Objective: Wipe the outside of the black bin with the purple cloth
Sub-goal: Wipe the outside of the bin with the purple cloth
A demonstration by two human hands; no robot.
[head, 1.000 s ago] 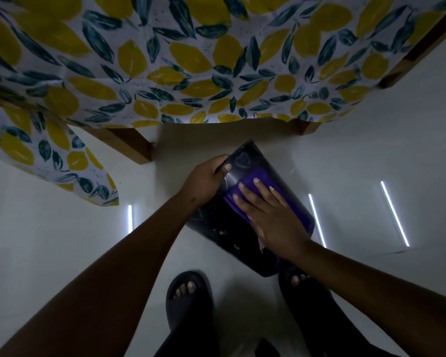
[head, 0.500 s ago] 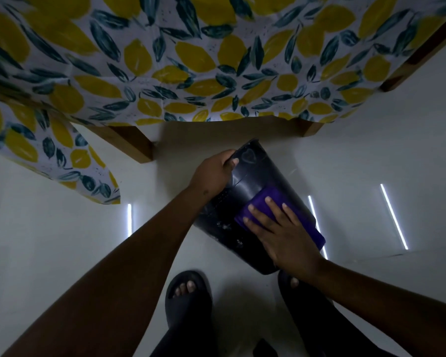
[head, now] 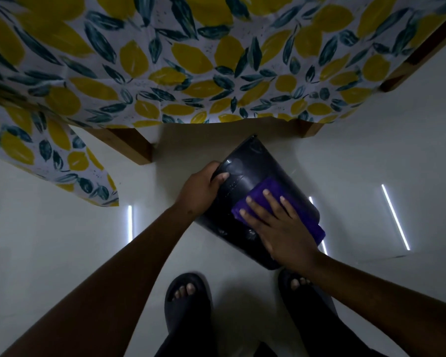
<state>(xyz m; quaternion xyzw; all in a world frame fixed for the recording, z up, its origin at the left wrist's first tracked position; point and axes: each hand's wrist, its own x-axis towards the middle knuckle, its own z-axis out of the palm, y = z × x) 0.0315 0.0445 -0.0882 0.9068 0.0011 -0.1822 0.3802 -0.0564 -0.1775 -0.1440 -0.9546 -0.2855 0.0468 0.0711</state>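
Observation:
The black bin (head: 252, 173) is tipped over above the white floor, its side facing up at me, its far end pointing toward the table. My left hand (head: 201, 189) grips its left edge, thumb on the upper face. The purple cloth (head: 294, 202) lies flat on the bin's near half. My right hand (head: 281, 228) presses down on the cloth with fingers spread, covering its near part. Small light specks show on the bin's lower left side.
A wooden table with a lemon-and-leaf patterned cloth (head: 191, 60) overhangs just beyond the bin; its legs (head: 129, 145) (head: 309, 128) stand left and right. My feet in dark sandals (head: 188, 302) are right below the bin. Light strips reflect on the glossy floor (head: 394, 220).
My right hand has slid the purple cloth down the bin's side toward me, baring the bin's far part. My left hand keeps its grip on the left edge.

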